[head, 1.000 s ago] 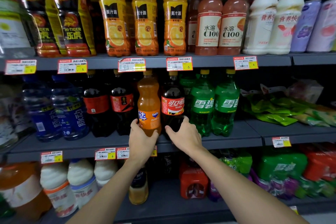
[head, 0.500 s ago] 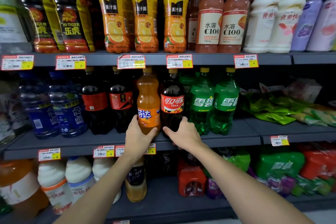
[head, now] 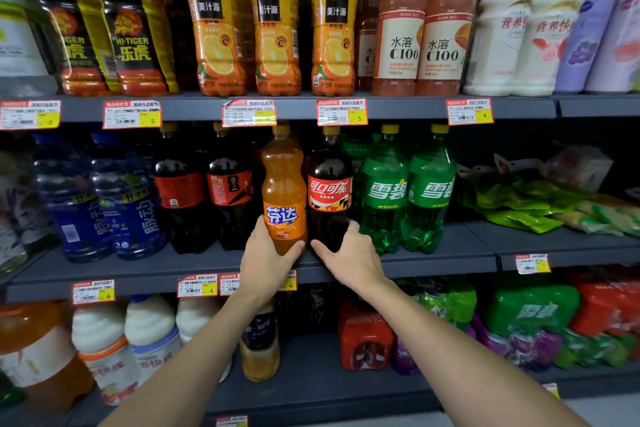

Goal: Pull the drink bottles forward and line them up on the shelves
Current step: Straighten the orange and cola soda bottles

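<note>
- Orange soda bottle (head: 284,191): clear smooth plastic, waisted, yellow cap; upright on middle shelf (head: 450,253), toward front edge, just beside cola bottle.
- Cola bottle (head: 329,191): dark contents, red label, same waisted shape; upright between orange bottle and green bottles (head: 384,198).
- Left hand (head: 266,260): wrapped round base of orange bottle, fingers on its left side, thumb on its right.
- Right hand (head: 349,253): curled round lower part of cola bottle, thumb and forefinger on either side.
- Handling, as judged: both full, so fairly heavy; walls probably stiff from fizz; label film likely slick; tall, so prone to tipping if pushed high. Best held low, as now, and slid rather than lifted.
- Shelf: grey painted metal, flat, smooth.
- Price tags (head: 341,112): paper, red and yellow, on upper shelf lip.
- Dark bottles (head: 204,191), blue bottles (head: 104,204): same shelf, to left.
</note>
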Available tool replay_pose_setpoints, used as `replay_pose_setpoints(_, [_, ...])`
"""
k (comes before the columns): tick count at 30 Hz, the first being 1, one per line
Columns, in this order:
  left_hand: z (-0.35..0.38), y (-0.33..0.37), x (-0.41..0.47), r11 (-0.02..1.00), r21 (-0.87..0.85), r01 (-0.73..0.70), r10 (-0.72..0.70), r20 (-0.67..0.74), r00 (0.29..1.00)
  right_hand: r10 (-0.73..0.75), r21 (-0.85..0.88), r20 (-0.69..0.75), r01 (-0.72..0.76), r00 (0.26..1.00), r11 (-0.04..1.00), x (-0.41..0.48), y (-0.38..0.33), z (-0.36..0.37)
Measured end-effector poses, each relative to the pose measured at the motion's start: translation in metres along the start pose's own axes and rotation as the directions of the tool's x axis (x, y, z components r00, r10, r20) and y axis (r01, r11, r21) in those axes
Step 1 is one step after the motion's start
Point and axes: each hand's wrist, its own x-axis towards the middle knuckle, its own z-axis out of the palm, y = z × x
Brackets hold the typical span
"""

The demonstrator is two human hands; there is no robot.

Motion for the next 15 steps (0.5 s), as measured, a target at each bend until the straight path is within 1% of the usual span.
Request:
replay_pose_setpoints(4, [0.005,0.000,0.001,0.998,0.039,0.045,-0.043,-0.065,0.997,0.006,-0.035,-0.117,-0.010,0.993,0.999,-0.004,-0.006,0.006])
replay_pose_setpoints(6, [0.008,0.001,-0.001,0.997,0.042,0.057,-0.053,-0.092,0.994,0.002,-0.050,-0.121,-0.009,0.993,0.999,-0.005,-0.006,0.007])
replay_pose_setpoints(8, [0.007,0.001,-0.001,0.996,0.046,0.072,-0.068,-0.089,0.994,-0.005,-0.058,-0.084,0.000,0.996,0.998,-0.003,-0.003,0.006])
replay_pose_setpoints(10, [0.003,0.001,0.001,0.995,0.057,0.083,-0.080,-0.058,0.995,-0.028,-0.051,-0.037,0.026,0.999,0.998,0.001,0.004,0.002])
replay_pose_setpoints(15, [-0.007,0.002,0.002,0.997,0.011,0.071,-0.071,0.085,0.994,-0.093,-0.031,0.082,0.096,0.992,0.995,0.012,0.016,-0.009])
